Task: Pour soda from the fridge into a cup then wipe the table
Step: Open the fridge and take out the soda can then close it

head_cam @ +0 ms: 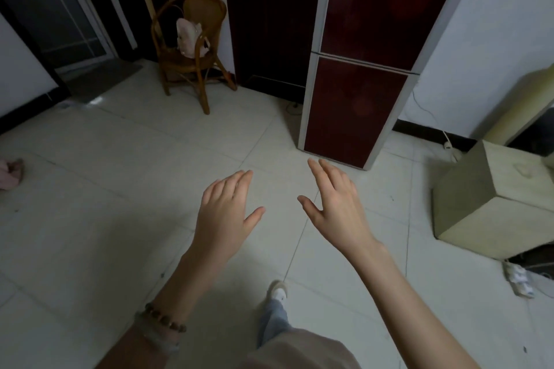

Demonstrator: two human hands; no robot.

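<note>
A tall dark red fridge (359, 75) with a pale frame stands ahead against the white wall, both of its doors closed. My left hand (226, 216) and my right hand (335, 207) are stretched out in front of me over the floor, palms down, fingers straight and empty. The fingertips of my right hand reach just short of the fridge's lower door. No soda, cup or table is in view.
A wicker chair (192, 48) holding a pale bag stands left of the fridge beside a dark door (269, 18). A beige box (491, 201) sits on the floor at the right, with a power strip (518, 278) near it. Pink cloth (10, 174) lies at the far left.
</note>
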